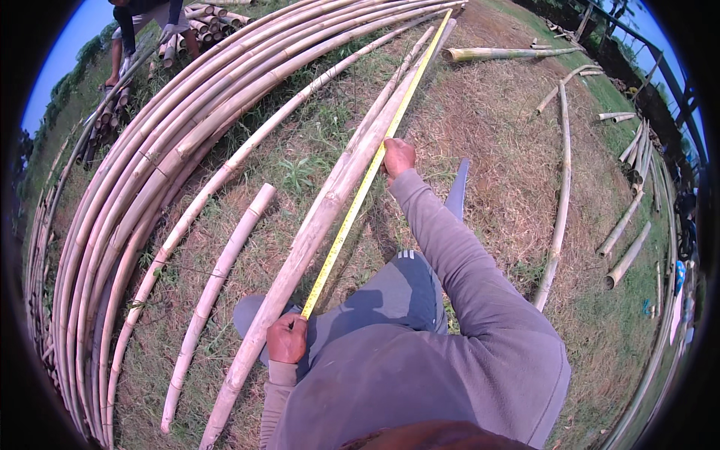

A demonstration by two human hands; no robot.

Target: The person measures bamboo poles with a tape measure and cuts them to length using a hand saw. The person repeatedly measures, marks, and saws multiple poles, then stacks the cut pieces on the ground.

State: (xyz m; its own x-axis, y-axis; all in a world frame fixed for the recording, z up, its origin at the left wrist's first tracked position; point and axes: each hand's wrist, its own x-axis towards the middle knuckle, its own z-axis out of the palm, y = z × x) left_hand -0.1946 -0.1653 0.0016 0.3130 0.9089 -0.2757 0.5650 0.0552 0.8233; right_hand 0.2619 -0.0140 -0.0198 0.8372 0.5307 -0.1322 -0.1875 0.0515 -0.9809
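Observation:
A yellow tape measure [349, 225] runs stretched along a long bamboo pole [322, 217], from near my body to the pole's far end. My left hand [286, 339] is closed on the near end of the tape, beside the pole. Farther along, my right hand [399, 157] grips the tape against the pole's right side, its fingers partly hidden. A thinner pole [375, 112] lies against the left side of the measured one. Just right of my right forearm, a flat bluish blade-like piece [457, 191] shows, partly covered by the arm.
A short bamboo piece [217, 300] and a big bundle of long poles [161, 172] lie to the left. Another person [150, 22] bends over cut bamboo [214, 22] at the far left. More poles [562, 187] and cut lengths [628, 255] lie on the right over dry grass.

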